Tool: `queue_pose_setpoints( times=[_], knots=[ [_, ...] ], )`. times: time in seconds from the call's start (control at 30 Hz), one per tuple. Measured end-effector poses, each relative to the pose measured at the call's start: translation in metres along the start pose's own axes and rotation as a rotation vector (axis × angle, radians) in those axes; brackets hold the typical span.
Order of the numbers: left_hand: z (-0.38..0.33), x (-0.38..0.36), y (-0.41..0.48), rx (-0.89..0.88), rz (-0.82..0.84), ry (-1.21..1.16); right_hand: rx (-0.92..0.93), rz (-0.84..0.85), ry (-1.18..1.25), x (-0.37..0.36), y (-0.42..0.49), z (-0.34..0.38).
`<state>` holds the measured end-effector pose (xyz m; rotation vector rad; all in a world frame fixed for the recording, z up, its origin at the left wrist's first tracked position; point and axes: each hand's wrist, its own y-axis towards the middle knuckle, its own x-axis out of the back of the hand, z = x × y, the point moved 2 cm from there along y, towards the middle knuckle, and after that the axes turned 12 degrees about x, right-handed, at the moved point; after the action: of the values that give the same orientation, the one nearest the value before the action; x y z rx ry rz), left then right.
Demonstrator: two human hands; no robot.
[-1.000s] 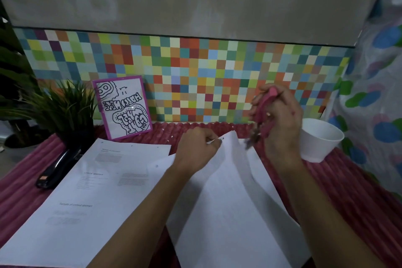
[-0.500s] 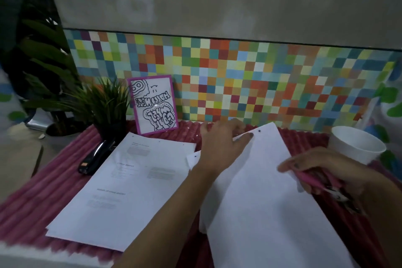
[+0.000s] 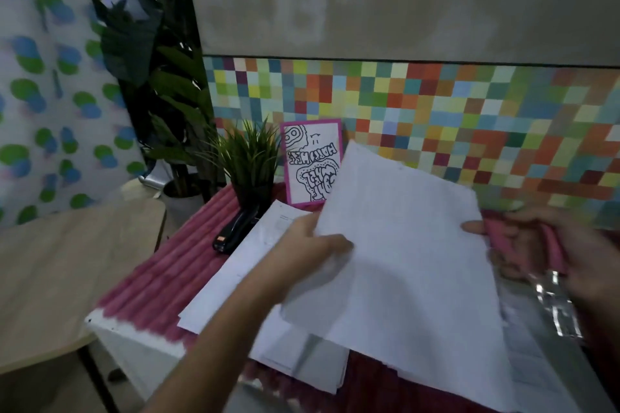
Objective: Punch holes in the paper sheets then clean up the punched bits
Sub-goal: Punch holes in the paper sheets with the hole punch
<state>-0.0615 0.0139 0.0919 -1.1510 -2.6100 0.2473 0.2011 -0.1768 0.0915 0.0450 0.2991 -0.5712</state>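
Note:
A white paper sheet (image 3: 402, 245) is lifted off the table, tilted, in the middle of the view. My left hand (image 3: 312, 245) grips its left edge. My right hand (image 3: 550, 251) holds a pink-handled hole punch (image 3: 550, 278) with a shiny metal head, and its thumb touches the sheet's right edge. A stack of printed paper sheets (image 3: 241, 275) lies on the pink ribbed table cover (image 3: 161, 282) below and to the left. More sheets show beneath the lifted one near the front.
A black stapler (image 3: 235, 231) lies beside the stack, in front of a small potted plant (image 3: 251, 164). A pink-framed drawing (image 3: 312, 164) leans on the coloured tile wall. A wooden table (image 3: 67, 265) stands to the left, with a tall plant (image 3: 157, 77) behind it.
The view has swung left, so the white cup has left the frame. My left hand has lifted the sheet off the table and carried it left. My right hand still holds the punch.

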Motion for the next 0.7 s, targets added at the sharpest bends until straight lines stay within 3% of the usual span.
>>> queue_pose_setpoints(
  times=[0.2, 0.33, 0.5, 0.6, 0.7],
  knots=[
    [0.014, 0.114, 0.017, 0.082, -0.166, 0.448, -0.19, 0.035, -0.003, -0.103, 0.047, -0.058],
    [0.042, 0.142, 0.031, 0.153, -0.232, 0.665, -0.295, 0.074, -0.043, -0.14, 0.062, -0.09],
    [0.061, 0.147, 0.041, 0.174, -0.208, 0.669, -0.312, 0.031, -0.053, -0.141, 0.063, -0.094],
    [0.061, 0.14, 0.042, 0.137, -0.229, 0.662, -0.238, -0.005, -0.059, -0.137, 0.057, -0.084],
    [0.06, 0.128, 0.037, 0.117, -0.241, 0.673, -0.128, -0.078, -0.219, -0.132, 0.046, -0.076]
  ],
)
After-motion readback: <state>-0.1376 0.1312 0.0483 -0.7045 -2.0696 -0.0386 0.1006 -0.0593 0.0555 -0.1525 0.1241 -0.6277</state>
